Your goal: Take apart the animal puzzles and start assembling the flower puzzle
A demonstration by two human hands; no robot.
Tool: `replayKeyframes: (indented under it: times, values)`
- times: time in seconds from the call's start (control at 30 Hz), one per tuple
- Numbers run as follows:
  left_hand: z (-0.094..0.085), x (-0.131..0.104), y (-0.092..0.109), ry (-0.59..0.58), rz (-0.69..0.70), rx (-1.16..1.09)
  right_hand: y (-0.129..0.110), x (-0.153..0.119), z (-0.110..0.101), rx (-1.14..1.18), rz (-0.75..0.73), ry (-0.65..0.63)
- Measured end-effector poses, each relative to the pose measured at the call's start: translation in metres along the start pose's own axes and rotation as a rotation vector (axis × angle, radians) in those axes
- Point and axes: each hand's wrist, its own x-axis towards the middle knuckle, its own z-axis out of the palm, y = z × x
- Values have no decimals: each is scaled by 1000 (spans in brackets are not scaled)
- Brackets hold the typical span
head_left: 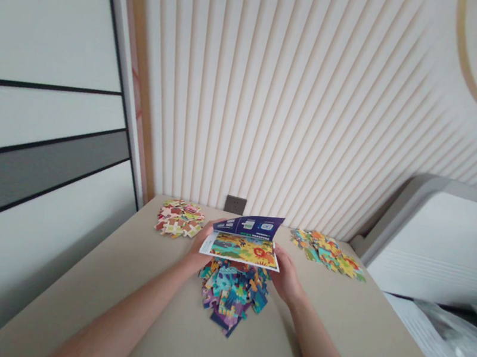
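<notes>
Both my hands grip an open booklet (243, 248) above the table. Its lower page shows a lion and a yellow and green scene; the upper page is dark blue and tilted up. My left hand (203, 242) is closed on the left edge, its fingers partly behind the page. On the right edge my right hand (287, 275) is closed as well, with its fingertips mostly hidden. Below the booklet lies a heap of blue, teal and purple jigsaw pieces (232, 295), its far part covered by the page.
A pile of pink, brown and cream jigsaw pieces (178, 219) lies at the back left of the table (114, 279). Yellow, orange and green pieces (330, 253) are spread at the back right. Behind stands a ribbed wall with a dark socket (235, 204); a bed headboard (441, 241) borders the right.
</notes>
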Motion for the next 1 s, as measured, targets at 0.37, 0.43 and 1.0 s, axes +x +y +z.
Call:
replayKeyframes:
  times: [0.37,0.43,1.0]
  values:
    - [-3,2,-8,86,95,25,13,7,-5,9,138,122]
    - [-1,3,-10,121,67,5,13,7,-6,-55,36,109]
    - [0,6,-28,82,-98,-9,37,79,-60,-501,-149,268]
